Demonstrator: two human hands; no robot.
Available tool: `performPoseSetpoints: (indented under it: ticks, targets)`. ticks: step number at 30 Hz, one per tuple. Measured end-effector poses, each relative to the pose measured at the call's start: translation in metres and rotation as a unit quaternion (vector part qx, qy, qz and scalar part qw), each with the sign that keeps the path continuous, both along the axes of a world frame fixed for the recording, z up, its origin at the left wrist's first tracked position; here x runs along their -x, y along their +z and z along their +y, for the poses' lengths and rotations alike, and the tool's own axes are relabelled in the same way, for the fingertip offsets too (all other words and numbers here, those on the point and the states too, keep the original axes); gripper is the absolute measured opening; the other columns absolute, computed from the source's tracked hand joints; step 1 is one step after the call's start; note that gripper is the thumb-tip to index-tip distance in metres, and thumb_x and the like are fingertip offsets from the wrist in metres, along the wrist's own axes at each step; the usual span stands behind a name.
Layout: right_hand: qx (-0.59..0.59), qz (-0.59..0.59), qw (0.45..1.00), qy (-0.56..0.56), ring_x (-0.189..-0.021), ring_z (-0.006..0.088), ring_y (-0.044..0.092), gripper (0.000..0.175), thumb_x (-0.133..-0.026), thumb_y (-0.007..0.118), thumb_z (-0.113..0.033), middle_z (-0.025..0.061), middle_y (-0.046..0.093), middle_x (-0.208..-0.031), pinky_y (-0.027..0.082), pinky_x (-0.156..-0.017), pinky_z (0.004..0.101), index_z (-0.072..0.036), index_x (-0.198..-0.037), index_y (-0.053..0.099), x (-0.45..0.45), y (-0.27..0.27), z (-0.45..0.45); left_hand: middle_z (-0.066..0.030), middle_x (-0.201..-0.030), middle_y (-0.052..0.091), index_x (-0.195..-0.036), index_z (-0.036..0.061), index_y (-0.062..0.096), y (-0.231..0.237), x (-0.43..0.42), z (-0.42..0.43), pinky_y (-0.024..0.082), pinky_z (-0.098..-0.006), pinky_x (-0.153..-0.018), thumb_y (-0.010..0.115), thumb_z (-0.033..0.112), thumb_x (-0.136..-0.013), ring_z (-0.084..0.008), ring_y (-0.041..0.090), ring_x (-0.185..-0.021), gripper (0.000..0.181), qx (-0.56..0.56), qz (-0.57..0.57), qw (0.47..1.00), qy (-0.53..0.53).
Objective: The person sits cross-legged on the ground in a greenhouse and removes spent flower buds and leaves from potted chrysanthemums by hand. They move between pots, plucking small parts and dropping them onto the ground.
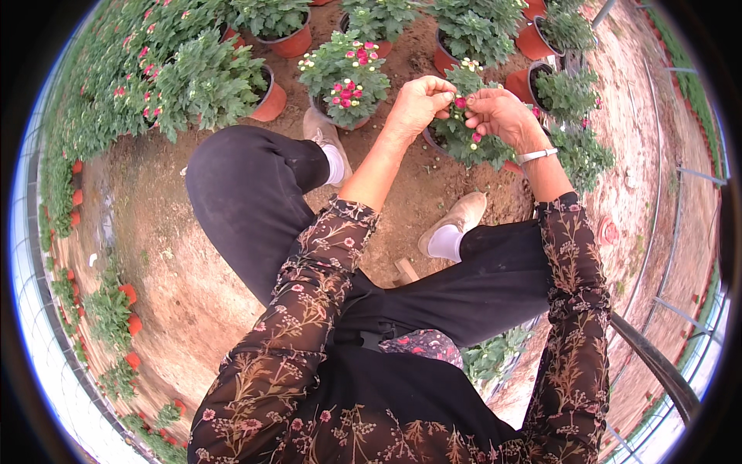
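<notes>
My left hand point(422, 104) is at the upper left side of a potted chrysanthemum point(476, 148), thumb and forefinger pinched at a small bud. Close by on the right, my right hand point(499, 113) has its thumb and fingertips bent at the same plant, beside a magenta flower bud point(460, 102). Whether its fingers grip a stem or bud is too small to tell. Another magenta bud point(476, 137) shows below the right fingers. To the left stands a second potted chrysanthemum point(348, 81) with magenta blooms and pale buds.
More chrysanthemums in red-brown plastic pots point(269, 98) stand close around, densely at the upper left. My shoes point(455, 217) rest on bare soil, with a small wooden piece point(406, 271) between my legs. A dark curved hose or bar point(655, 359) lies at the lower right.
</notes>
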State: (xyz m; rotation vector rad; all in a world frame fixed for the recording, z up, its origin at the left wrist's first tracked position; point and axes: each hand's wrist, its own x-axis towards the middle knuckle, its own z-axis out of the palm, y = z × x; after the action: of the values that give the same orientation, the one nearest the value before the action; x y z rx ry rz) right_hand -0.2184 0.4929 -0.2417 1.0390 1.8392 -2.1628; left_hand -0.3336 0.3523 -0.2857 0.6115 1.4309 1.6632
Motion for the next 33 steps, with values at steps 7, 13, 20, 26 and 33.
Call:
performPoseSetpoints:
  ticks: [7, 13, 20, 26, 33]
  targets:
    - [0.075, -0.02, 0.995, -0.064, -0.053, 0.0103, 0.055, 0.008, -0.08, 0.059, -0.01, 0.0031, 0.057, -0.066, 0.044, -0.043, 0.0233, -0.002, -0.08, 0.058, 0.002, -0.003, -0.003, -0.003, -0.093, 0.062, -0.104, -0.0009, 0.06, 0.0, -0.002, 0.003, 0.052, -0.0257, -0.068, 0.057, 0.008, -0.088, -0.0109, 0.059, -0.081, 0.018, 0.014, 0.018, 1.0, -0.017]
    - [0.134, 0.131, 0.982, -0.029, -0.046, 0.0065, 0.05, 0.007, -0.079, 0.06, -0.009, 0.002, 0.057, -0.065, 0.038, -0.035, 0.0191, -0.003, -0.078, 0.058, 0.002, 0.032, 0.005, -0.0043, -0.098, 0.06, -0.105, 0.0002, 0.06, -0.001, -0.007, 0.006, 0.051, -0.0254, -0.071, 0.053, 0.006, -0.09, -0.0108, 0.058, -0.084, 0.018, 0.016, 0.013, 1.0, -0.014]
    - [-0.116, 0.098, 0.987, -0.048, -0.048, 0.0082, 0.056, 0.011, -0.082, 0.057, -0.014, 0.0028, 0.058, -0.067, 0.042, -0.037, 0.0194, -0.004, -0.081, 0.057, -0.007, 0.051, 0.019, -0.0004, -0.088, 0.06, -0.104, 0.003, 0.063, 0.01, -0.006, 0.004, 0.048, -0.0249, -0.067, 0.054, 0.007, -0.086, -0.0081, 0.055, -0.072, 0.021, 0.04, 0.137, 0.985, -0.093]
    - [-0.163, 0.09, 0.982, -0.02, -0.048, 0.0078, 0.055, 0.015, -0.079, 0.058, -0.015, 0.0027, 0.059, -0.069, 0.042, -0.039, 0.0193, -0.002, -0.086, 0.058, -0.008, 0.055, 0.009, -0.0104, -0.093, 0.061, -0.102, 0.0085, 0.065, 0.03, -0.001, 0.003, 0.046, -0.0317, -0.078, 0.061, 0.005, -0.075, -0.0215, 0.058, -0.09, 0.028, 0.061, 0.356, 0.915, -0.18]
    - [-0.16, 0.122, 0.978, -0.051, -0.049, 0.0075, 0.055, 0.018, -0.08, 0.059, -0.016, 0.0033, 0.06, -0.071, 0.043, -0.04, 0.0192, -0.002, -0.089, 0.059, -0.016, 0.063, 0.012, -0.0121, -0.084, 0.064, -0.094, 0.003, 0.064, 0.045, -0.001, 0.008, 0.048, -0.0328, -0.073, 0.063, 0.009, -0.074, -0.0246, 0.062, -0.081, 0.021, 0.091, 0.439, 0.867, -0.216]
